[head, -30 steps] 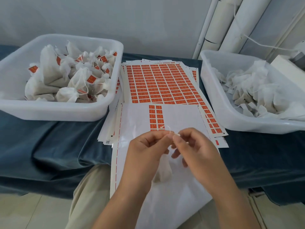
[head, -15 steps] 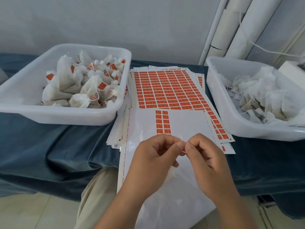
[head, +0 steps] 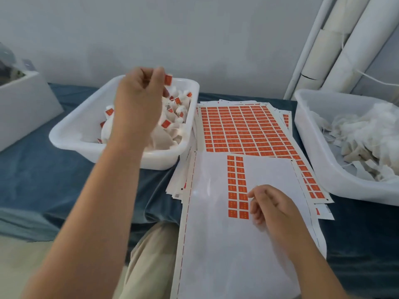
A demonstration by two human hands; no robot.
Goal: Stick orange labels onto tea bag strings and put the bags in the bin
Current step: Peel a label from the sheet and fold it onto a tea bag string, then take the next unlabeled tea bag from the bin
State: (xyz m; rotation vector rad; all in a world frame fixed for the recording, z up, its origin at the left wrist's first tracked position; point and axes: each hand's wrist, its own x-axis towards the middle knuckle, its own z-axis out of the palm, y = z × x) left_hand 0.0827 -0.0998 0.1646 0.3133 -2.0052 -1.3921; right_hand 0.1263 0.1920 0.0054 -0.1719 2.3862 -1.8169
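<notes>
The left hand is hovering over the left bin, fingers curled, thumb and fingertips pinching one orange label by its edge. The label is a small bright orange rectangle, standing upright above the bin's far side. The hand is covering whatever is hanging below it, so the string and bag cannot be made out.

In that white bin, labelled tea bags are lying in a heap: pale cream pouches with orange tags poking out here and there.

The right hand is resting on the near label sheet, fingers loosely curled with nothing visible between them, fingertips just beside the remaining labels. These are forming two narrow orange columns on otherwise bare white backing.

Farther away, a full sheet is showing a dense orange grid on top of a fanned stack. At the right, a second white bin is holding unlabelled tea bags, white and tangled with strings. Everything is sitting on a blue cloth.
</notes>
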